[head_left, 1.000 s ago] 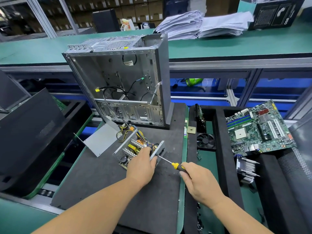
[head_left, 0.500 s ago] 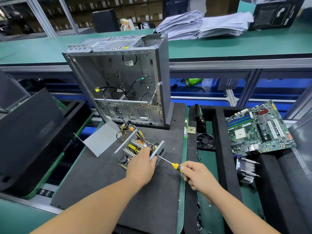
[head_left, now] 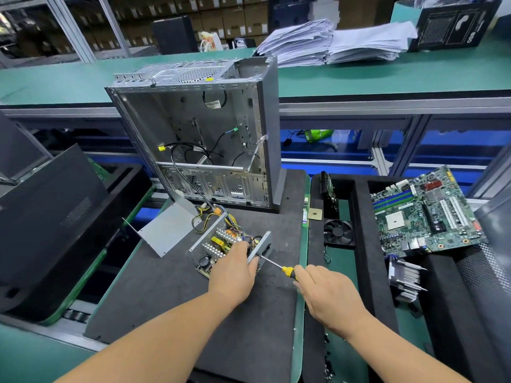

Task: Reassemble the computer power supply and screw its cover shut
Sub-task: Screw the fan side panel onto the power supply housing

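Head view: the left hand grips the open power supply mid-mat, toward the right edge of the black mat — the right hand is curled round the yellow-handled screwdriver, tip at the unit's side panel. The grey cover lies just left; the empty computer case stands at the mat's far edge.

We see a long green desk ahead carrying stacked papers, and beyond it shelves of brown cartons behind metal framing.
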